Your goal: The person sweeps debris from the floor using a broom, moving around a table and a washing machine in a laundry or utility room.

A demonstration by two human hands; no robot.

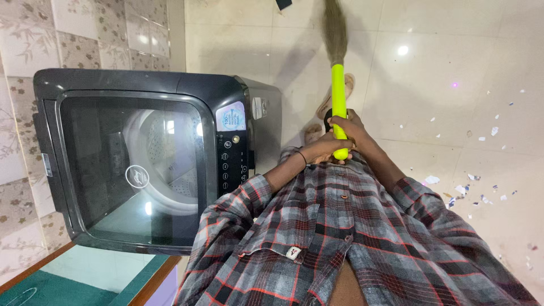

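Far left I see a tiled wall. Beside it stands a dark top-loading washing machine with a glass lid, the drum showing through. A green-topped surface is cut off at the near-left corner; I cannot tell what it is.

Centre: the left hand and right hand both wrap the bright yellow-green handle of a broom. The left grip sits at the near end of the handle, fingers curled tight around it. The right grip sits just beyond, touching the left, also clenched on the handle. The left wrist wears a dark band.

Key relation: the broom's long axis runs straight away from the grips, near to far. The bristle head is at the far end and its tip is cut off by the frame edge. The right hand is nearer the bristles.

Two sandalled feet are partly hidden behind handle and hands.

Right: scraps of paper litter are scattered on the pale tiled floor, well apart from the bristles. The plaid shirt blocks the near floor.
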